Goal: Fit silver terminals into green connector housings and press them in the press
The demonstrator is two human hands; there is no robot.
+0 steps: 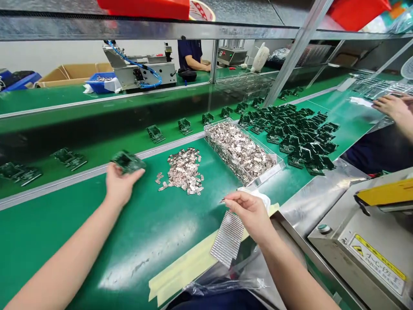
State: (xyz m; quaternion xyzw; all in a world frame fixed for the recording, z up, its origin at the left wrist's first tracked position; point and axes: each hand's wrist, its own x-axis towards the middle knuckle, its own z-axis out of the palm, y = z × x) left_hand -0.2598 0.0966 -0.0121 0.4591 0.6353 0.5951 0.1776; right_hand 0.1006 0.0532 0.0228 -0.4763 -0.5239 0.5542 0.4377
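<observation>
My left hand (120,186) grips a green circuit board (128,162), slightly blurred, at the metal rail on the left. Between my hands a loose pile of small silvery metal parts (185,170) lies on the green table (145,232). My right hand (247,206) pinches a tiny part (222,201) at its fingertips, right of the pile. Just below that hand is a ribbed silvery sheet (228,237), beside pale yellow tape (183,267). A clear tray (279,165) full of metal parts stands behind.
Many circuit boards (290,129) are heaped at the right rear; several more lie beyond the rail (167,146). A machine with a warning label (374,258) stands at the right. Another person's hands (392,105) are at the far right. A metal shelf (145,32) crosses above.
</observation>
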